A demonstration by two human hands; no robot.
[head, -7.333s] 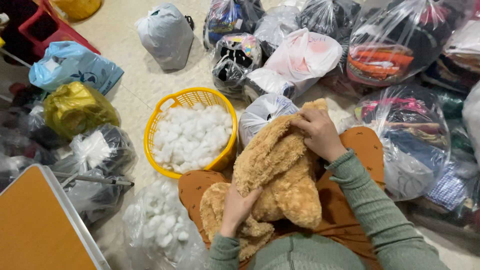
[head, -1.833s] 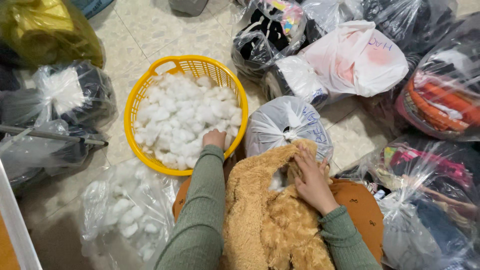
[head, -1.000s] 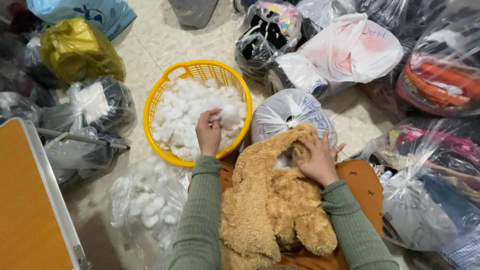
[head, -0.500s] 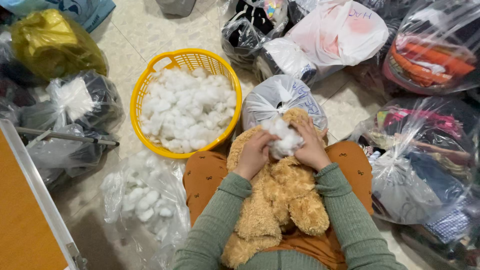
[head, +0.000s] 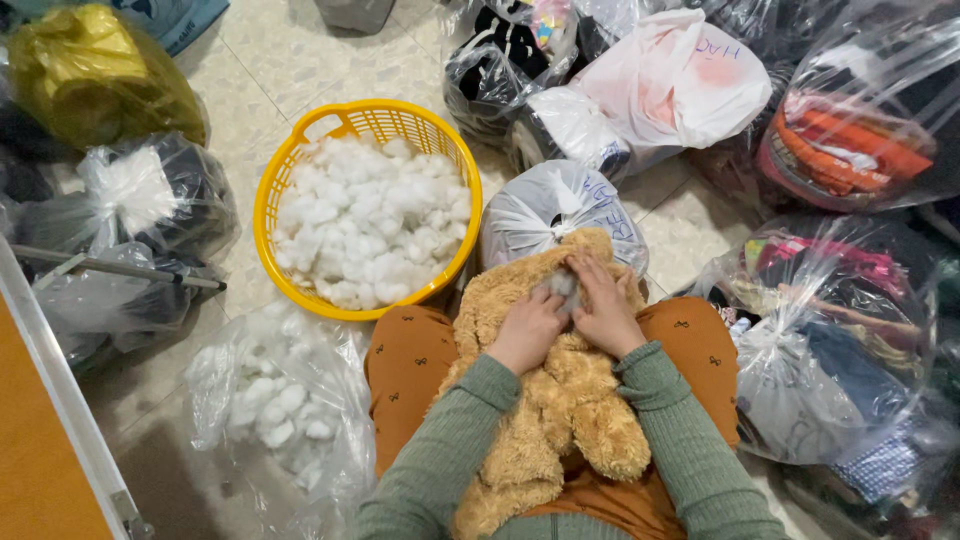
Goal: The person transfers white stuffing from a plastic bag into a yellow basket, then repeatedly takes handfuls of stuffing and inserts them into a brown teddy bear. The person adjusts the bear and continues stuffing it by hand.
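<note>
Both hands, left hand (head: 527,332) and right hand (head: 603,314), pressed fingers closed on white stuffing (head: 564,286) inside the tan plush toy (head: 560,400), right of the yellow plastic basket (head: 290,168).

A tan, shaggy plush toy (head: 560,400) lies limp across the lap at lower centre, white stuffing (head: 565,287) showing at its top opening.

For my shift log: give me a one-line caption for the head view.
Both hands, left hand and right hand, press white stuffing into a tan plush toy beside a yellow basket.
</note>
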